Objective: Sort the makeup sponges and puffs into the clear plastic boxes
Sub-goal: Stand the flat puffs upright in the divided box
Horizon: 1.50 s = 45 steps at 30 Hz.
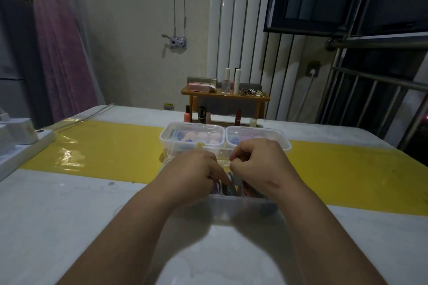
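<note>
A near clear plastic box (231,209) stands on the table in front of me, holding flat puffs (228,186) stood on edge, purple and grey-blue. My left hand (196,171) and my right hand (257,162) are both over it with fingers curled down among the puffs. Whether either hand pinches a puff is hidden by the knuckles. Behind stand two more clear boxes side by side. The left one (192,139) holds pink and blue sponges (196,136). The right one (258,137) holds a blue sponge and something pale pink.
A yellow strip (104,148) crosses the white table. A white power strip with chargers (20,141) lies at the left edge. Lipsticks (202,114) stand behind the boxes, beneath a small wooden shelf (224,95) with bottles and boxes.
</note>
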Available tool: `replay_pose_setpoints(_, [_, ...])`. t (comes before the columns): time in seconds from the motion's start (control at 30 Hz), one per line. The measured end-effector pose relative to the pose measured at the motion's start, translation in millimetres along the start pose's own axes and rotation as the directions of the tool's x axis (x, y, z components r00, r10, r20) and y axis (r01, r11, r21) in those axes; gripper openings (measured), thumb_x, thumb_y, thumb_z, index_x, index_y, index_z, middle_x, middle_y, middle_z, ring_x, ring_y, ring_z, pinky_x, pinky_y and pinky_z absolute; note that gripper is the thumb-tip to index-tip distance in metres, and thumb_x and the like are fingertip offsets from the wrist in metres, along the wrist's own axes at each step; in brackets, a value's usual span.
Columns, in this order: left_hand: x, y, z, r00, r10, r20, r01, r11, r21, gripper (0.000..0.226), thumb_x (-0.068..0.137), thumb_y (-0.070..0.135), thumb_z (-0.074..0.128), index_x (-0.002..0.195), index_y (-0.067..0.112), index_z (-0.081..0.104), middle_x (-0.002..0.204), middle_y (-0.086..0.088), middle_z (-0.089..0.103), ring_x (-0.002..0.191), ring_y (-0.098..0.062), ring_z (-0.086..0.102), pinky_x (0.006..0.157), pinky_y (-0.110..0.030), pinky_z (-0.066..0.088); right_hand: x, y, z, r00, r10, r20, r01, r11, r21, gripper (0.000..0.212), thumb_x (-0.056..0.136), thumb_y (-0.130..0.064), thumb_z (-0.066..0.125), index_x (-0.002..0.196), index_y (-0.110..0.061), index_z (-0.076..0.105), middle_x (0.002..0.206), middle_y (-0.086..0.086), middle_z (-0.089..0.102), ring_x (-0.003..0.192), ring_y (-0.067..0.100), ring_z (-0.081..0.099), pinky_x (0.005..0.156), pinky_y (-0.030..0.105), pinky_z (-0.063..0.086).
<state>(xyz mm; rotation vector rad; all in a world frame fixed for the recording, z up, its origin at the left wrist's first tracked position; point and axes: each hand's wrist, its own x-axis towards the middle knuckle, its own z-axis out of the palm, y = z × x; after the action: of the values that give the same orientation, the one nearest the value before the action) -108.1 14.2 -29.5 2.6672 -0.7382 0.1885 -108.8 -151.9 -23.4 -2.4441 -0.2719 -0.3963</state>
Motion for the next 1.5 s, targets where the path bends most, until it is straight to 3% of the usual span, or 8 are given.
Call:
replay_pose_setpoints(0.2, [0.4, 0.3, 0.8, 1.0, -0.002, -0.004, 0.002, 1.0, 0.013, 0.044, 0.083, 0.004, 0.058, 0.103, 0.04, 0.075, 0.087, 0.017, 0.057, 0.087, -0.007, 0.054, 0.068, -0.021, 0.042, 0.8, -1.0, 5.0, 0.985, 0.101, 0.138, -0.081, 0.987, -0.142, 0.02, 0.08, -0.023, 0.067, 0.099, -0.031, 0.07, 0.096, -0.006, 0.067, 0.08, 0.009, 0.06, 0.067, 0.026, 0.055])
replay_pose_setpoints(0.3, [0.8, 0.1, 1.4, 1.0, -0.004, -0.009, 0.004, 1.0, 0.023, 0.045, 0.082, 0.006, 0.058, 0.104, 0.041, 0.075, 0.092, 0.014, 0.061, 0.088, -0.009, 0.056, 0.071, -0.025, 0.046, 1.1, 0.1, 5.8, 0.993, 0.096, 0.074, -0.087, 0.989, -0.115, 0.018, 0.078, -0.022, 0.07, 0.091, -0.031, 0.061, 0.091, -0.006, 0.065, 0.08, 0.012, 0.06, 0.069, 0.032, 0.056])
replay_pose_setpoints(0.4, [1.2, -1.1, 2.3, 1.0, -0.005, -0.011, 0.005, 1.0, 0.027, 0.044, 0.082, 0.007, 0.059, 0.104, 0.042, 0.075, 0.092, 0.013, 0.062, 0.089, -0.009, 0.056, 0.072, -0.026, 0.046, 2.0, 0.8, 4.7, 0.994, 0.089, 0.066, -0.079, 0.988, -0.136, 0.006, 0.08, -0.022, 0.068, 0.079, -0.028, 0.068, 0.083, -0.008, 0.067, 0.08, 0.012, 0.061, 0.072, 0.033, 0.057])
replay_pose_setpoints(0.63, [1.3, -0.8, 2.6, 1.0, -0.017, -0.008, 0.018, 0.999, 0.033, 0.045, 0.081, 0.006, 0.058, 0.101, 0.042, 0.075, 0.09, 0.014, 0.061, 0.089, -0.01, 0.057, 0.071, -0.026, 0.046, 2.9, 3.4, 1.9, 0.986, 0.103, 0.128, -0.088, 0.99, -0.115, 0.019, 0.081, -0.022, 0.064, 0.094, -0.035, 0.067, 0.091, -0.008, 0.067, 0.082, 0.011, 0.062, 0.073, 0.031, 0.057])
replay_pose_setpoints(0.87, [0.3, -0.6, 2.0, 1.0, -0.023, -0.008, 0.024, 0.999, 0.03, 0.046, 0.081, 0.006, 0.057, 0.098, 0.044, 0.075, 0.092, 0.014, 0.062, 0.087, -0.009, 0.057, 0.073, -0.029, 0.049, 4.3, 5.9, -6.3, 0.972, 0.147, 0.182, -0.139, 0.989, -0.058, 0.02, 0.084, -0.016, 0.062, 0.083, -0.026, 0.08, 0.083, -0.01, 0.073, 0.082, 0.009, 0.064, 0.081, 0.035, 0.058])
replay_pose_setpoints(1.07, [-0.2, -0.5, 1.7, 1.0, -0.022, -0.011, 0.023, 0.999, 0.046, 0.044, 0.081, 0.007, 0.057, 0.099, 0.044, 0.075, 0.092, 0.015, 0.06, 0.088, -0.009, 0.057, 0.072, -0.027, 0.047, 5.2, 7.9, -7.7, 0.96, 0.144, 0.24, -0.141, 0.99, -0.032, 0.017, 0.084, -0.021, 0.074, 0.099, -0.029, 0.074, 0.094, -0.009, 0.069, 0.087, 0.008, 0.063, 0.081, 0.029, 0.056])
replay_pose_setpoints(1.2, [-0.6, -1.3, 2.3, 1.0, -0.021, -0.013, 0.022, 0.999, 0.036, 0.044, 0.082, 0.007, 0.057, 0.099, 0.043, 0.075, 0.092, 0.015, 0.061, 0.087, -0.008, 0.058, 0.072, -0.027, 0.048, 4.3, 7.1, -3.9, 0.967, 0.148, 0.205, -0.12, 0.982, -0.143, 0.007, 0.083, -0.034, 0.076, 0.09, -0.033, 0.074, 0.087, -0.011, 0.069, 0.082, 0.008, 0.061, 0.075, 0.03, 0.055])
replay_pose_setpoints(1.5, [0.6, 0.4, 2.2, 1.0, -0.026, 0.002, 0.026, 0.998, 0.06, 0.04, 0.083, 0.01, 0.059, 0.099, 0.043, 0.075, 0.095, 0.013, 0.062, 0.088, -0.01, 0.057, 0.067, -0.025, 0.044, 5.9, 2.0, 2.6, 0.929, 0.261, 0.262, -0.183, 0.94, -0.288, 0.015, 0.083, -0.028, 0.065, 0.085, -0.023, 0.079, 0.079, -0.004, 0.072, 0.079, 0.017, 0.066, 0.078, 0.037, 0.06])
